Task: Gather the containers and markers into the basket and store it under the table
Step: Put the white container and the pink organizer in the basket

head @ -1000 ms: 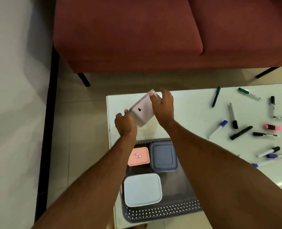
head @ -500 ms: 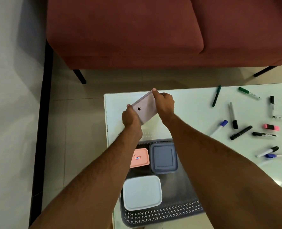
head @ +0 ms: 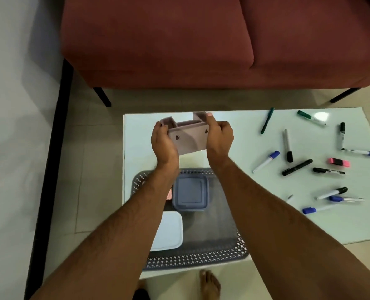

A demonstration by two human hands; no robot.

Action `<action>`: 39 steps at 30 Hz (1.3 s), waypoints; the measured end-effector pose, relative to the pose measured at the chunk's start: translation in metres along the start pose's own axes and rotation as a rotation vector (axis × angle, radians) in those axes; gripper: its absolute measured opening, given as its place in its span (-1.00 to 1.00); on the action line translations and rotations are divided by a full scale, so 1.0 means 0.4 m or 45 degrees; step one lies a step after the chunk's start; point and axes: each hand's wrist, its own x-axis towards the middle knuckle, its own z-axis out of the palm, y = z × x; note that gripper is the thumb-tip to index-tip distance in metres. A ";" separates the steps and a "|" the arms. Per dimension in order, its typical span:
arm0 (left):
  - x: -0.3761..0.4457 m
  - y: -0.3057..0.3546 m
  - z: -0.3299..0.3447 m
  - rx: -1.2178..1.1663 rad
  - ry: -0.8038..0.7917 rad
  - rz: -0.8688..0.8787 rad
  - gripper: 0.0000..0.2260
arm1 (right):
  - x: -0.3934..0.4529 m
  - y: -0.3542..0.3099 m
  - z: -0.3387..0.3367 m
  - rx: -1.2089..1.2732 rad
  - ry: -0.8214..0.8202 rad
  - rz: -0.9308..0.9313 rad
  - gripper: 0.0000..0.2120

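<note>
Both hands hold a mauve plastic organizer (head: 188, 137) with open compartments above the table's far left part. My left hand (head: 163, 141) grips its left end and my right hand (head: 219, 137) its right end. Below it the dark perforated basket (head: 201, 257) sits on the white table (head: 244, 131). In the basket lie a grey-blue lidded container (head: 190, 192), a white lidded container (head: 171, 231) and a pink one (head: 169, 194), mostly hidden by my left forearm. Several markers lie scattered on the table's right half, among them a black marker (head: 296, 167) and a pink highlighter (head: 338, 162).
A dark red sofa (head: 201, 40) stands on black legs just beyond the table. Tiled floor lies left of the table, with a white wall and black skirting further left. A bare foot (head: 210, 284) shows at the near table edge.
The organizer has been turned from a tilted diagonal pose to level, its compartments now facing up, and both hands shifted to its two ends.
</note>
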 end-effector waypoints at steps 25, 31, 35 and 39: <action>-0.425 -0.342 -0.108 -0.129 0.096 0.424 -0.53 | -0.273 0.321 -0.389 0.123 0.030 -0.302 -0.72; -0.486 -0.402 -0.156 -0.044 0.071 0.401 -0.50 | -0.346 0.390 -0.436 0.043 0.102 -0.330 -0.75; -0.505 -0.427 -0.180 0.025 0.064 0.396 -0.47 | -0.369 0.417 -0.460 -0.060 0.063 -0.327 -0.75; -0.506 -0.463 -0.209 0.104 0.029 0.357 -0.41 | -0.375 0.443 -0.468 -0.219 -0.009 -0.334 -0.73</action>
